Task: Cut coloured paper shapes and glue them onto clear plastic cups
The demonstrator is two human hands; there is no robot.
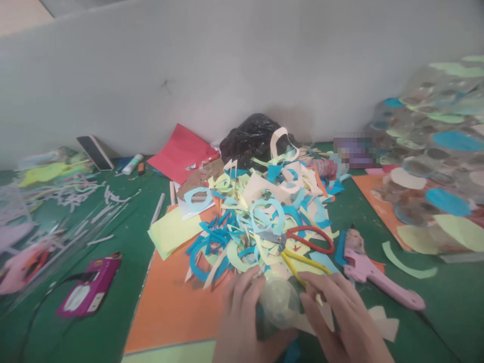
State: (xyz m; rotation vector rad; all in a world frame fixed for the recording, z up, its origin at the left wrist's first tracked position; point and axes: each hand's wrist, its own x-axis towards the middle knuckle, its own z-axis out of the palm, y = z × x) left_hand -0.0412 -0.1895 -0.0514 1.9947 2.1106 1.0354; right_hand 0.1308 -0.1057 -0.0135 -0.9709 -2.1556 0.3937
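Observation:
My left hand [242,317] is closed around a clear, rounded plastic piece [279,298], its thumb along the near side. Close to the right of that piece is my right hand [338,312], fingers bent and thumb drawn in; what its fingertips hold is hard to make out. A cream paper strip [302,322] runs between the hands. Scissors [282,240] with one red and one yellow handle lie just beyond, on a heap of cut paper scraps [260,201]. The yellow handle reaches close to my right fingertips.
A pink glue gun [378,277] with a cord rests at right. Stacked clear plastic pieces with paper discs [434,166] rise at far right. An orange sheet [166,307], a purple box [91,287], a phone [95,153] and a black plastic bag [251,138] also lie on the green table.

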